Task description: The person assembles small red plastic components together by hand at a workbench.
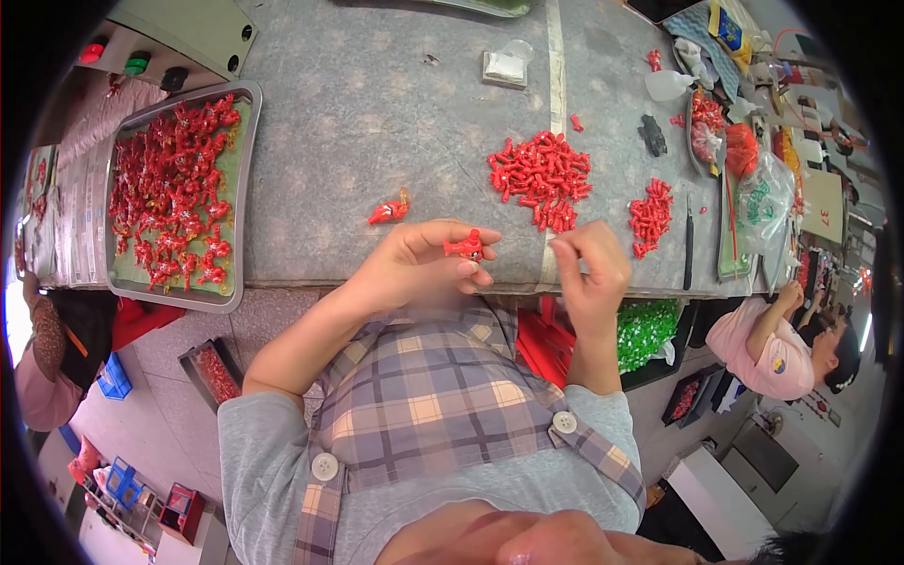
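Note:
My left hand (403, 259) pinches a small red plastic figure (468, 248) between thumb and fingers, just above the table's near edge. To its right, my right hand (597, 275) is raised apart from the figure, fingers curled and thumb pressed in; whatever it may hold is hidden. Beyond the hands lies a heap of small red plastic pieces (539, 171), with a smaller pile of red pieces (650, 217) to its right. A single red figure with an orange-yellow part (390, 208) rests on the table beyond my left hand.
At the left stands a metal tray (247, 179) full of red figures, near a control box (193, 42) with buttons. A slim black tool (689, 243) lies at the right, near a white bottle (667, 86) and plastic bags (765, 193). A co-worker in pink (767, 348) sits at far right.

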